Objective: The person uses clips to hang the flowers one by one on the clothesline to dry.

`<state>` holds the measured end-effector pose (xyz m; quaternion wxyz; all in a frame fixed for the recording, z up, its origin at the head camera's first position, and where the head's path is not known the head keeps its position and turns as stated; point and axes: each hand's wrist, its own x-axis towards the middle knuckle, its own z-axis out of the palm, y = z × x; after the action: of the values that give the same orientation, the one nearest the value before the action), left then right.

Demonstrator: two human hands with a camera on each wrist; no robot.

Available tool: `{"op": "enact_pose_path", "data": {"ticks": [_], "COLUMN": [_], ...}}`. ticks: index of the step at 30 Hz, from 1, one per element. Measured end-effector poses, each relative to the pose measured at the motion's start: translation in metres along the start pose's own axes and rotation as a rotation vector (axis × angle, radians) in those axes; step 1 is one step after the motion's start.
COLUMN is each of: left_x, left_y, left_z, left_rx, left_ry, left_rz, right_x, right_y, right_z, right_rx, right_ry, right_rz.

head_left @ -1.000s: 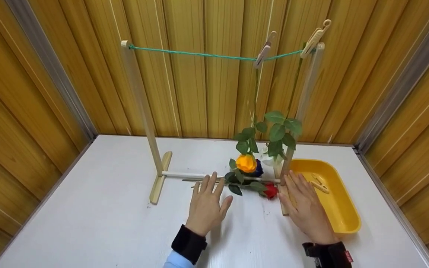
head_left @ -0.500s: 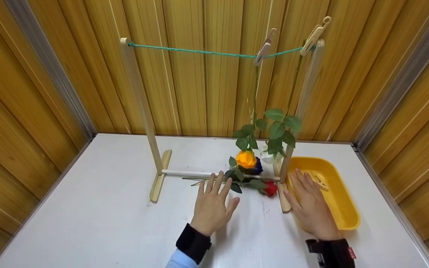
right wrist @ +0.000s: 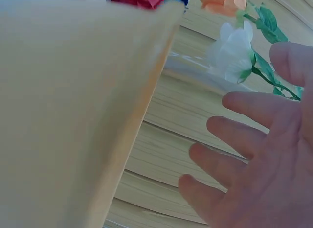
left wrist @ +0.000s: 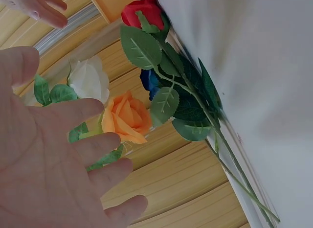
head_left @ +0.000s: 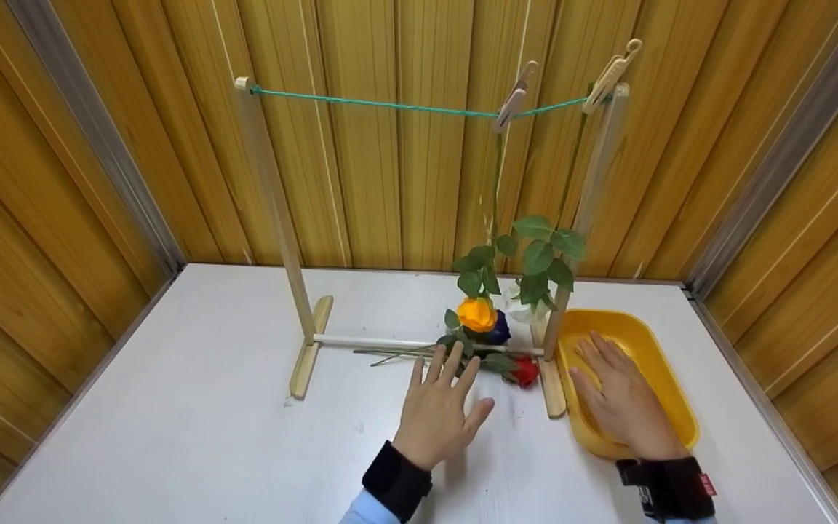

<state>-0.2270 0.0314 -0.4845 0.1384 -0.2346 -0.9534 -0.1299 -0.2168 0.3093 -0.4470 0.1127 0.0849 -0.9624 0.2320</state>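
My left hand hovers with spread fingers over the white table, its fingertips overlapping the leaves of the roses in the head view. My right hand, holding nothing, is above the yellow tray with its fingers extended. A red rose and a dark blue rose lie by the rack's foot bar, stems to the left. From a green cord an orange rose hangs upside down by a pinkish clothespin. Beside it hangs a white rose, its stem in a beige clothespin.
The wooden rack stands on two posts, a left post and a right post, joined low by a white bar. Wood-patterned panels enclose the table at the back and sides.
Both hands have drifted to the right, the right one farther over the tray, covering the clothespins seen in it before. The roses and rack stay where they were.
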Motion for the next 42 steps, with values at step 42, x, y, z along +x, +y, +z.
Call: {"op": "enact_pose_path", "data": {"ticks": [42], "left_x": [0.047], "left_y": [0.077], "left_z": [0.005], "left_rx": [0.144], "left_ry": [-0.193], "left_rz": [0.187], "right_x": [0.082], "right_y": [0.061], "right_z": [-0.019], "right_rx": [-0.167], "right_ry": [-0.368], "right_rz": [0.049]}}
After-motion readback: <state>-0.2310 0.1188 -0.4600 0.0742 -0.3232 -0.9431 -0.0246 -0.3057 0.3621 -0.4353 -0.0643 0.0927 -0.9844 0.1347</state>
